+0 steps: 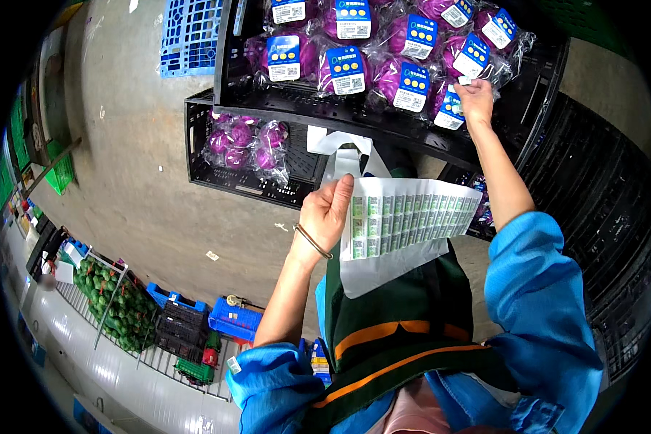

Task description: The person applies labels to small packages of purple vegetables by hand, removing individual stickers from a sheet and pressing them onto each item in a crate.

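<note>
My left hand [325, 214] grips the edge of a white backing sheet [352, 276] that carries rows of small green-and-grey stickers [407, 219]. Over the front right of a black plastic crate [325, 111], my right hand [477, 100] pinches a small pale sticker [453, 88] at its fingertips. Another whitish piece [465, 80] shows by the fingers. Just beneath is a plastic-wrapped purple vegetable with a blue-and-white label [448, 118], partly hidden by this hand. Several more wrapped purple vegetables [391, 81], seemingly red cabbages, fill the crate, their labels facing up.
A lower black crate [195, 141] holds clear bags of purple vegetables [241, 141]. White plastic bag handles [339, 142] hang in front of me. Black crates [591, 179] stand at right, a blue crate [190, 43] at upper left. Netted green produce [111, 298] lies farther off.
</note>
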Tool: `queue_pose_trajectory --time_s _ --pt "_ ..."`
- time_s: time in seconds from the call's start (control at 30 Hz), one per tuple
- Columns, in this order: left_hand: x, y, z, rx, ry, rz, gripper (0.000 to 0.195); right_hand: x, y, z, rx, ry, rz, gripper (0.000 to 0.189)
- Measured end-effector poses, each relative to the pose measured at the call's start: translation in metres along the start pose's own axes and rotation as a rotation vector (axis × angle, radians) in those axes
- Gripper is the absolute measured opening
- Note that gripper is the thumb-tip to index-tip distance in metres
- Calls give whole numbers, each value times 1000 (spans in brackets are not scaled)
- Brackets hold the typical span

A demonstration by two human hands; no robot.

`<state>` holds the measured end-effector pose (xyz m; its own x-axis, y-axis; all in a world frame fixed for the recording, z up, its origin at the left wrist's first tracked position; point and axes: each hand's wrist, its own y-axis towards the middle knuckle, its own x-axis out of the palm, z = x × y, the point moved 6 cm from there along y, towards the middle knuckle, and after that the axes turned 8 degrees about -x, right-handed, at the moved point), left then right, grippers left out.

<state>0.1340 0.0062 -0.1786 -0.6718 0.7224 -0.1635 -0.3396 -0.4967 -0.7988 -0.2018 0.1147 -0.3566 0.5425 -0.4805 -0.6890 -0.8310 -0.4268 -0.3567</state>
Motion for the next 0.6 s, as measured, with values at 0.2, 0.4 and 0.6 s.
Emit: queue_pose_trajectory --time_s 0.2,0.4,0.6 --pt "-11 -6 -17 -56 13 41 45 17 -18 -57 -318 -166 4 29" --pt "-23 -15 -21 -38 -16 77 44 81 -8 -74 96 37 -310 28" --pt "-37 -21 -43 -113 -54 43 41 105 -12 -126 -201 171 -329 49"
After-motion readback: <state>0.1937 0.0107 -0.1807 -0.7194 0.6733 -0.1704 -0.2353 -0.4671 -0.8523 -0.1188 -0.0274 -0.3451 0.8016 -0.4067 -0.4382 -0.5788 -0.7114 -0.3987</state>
